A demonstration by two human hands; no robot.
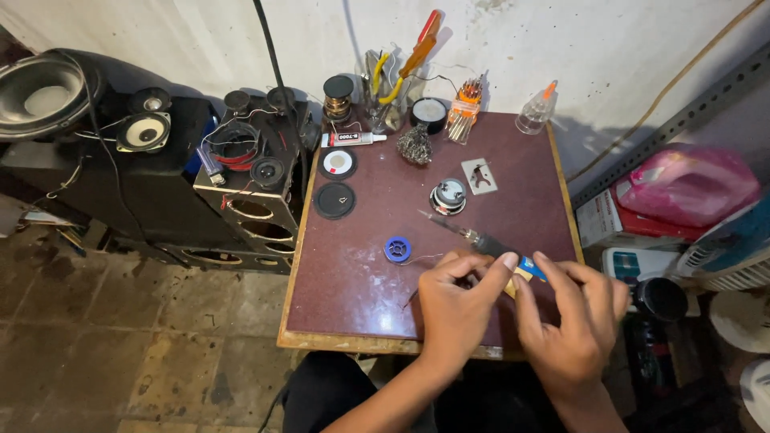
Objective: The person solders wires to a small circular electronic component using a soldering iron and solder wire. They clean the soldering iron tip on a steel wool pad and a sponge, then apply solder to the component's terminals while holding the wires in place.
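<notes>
Blue solder spool [397,249] lies on the maroon tabletop [353,281], left of the soldering iron [481,240]. Just right of the spool, the left hand [457,309] has its grip pinched on the iron's handle; the right hand [573,321] pinches the handle's blue end too.

The soldering iron [481,239] disappears under both hands toward four o'clock, its handle mostly covered. What the left hand [457,309] pinches is hidden by its fingers. The big speaker cone [40,92] at ten o'clock and the white fan [734,269] at three o'clock are cut off by the edges.
</notes>
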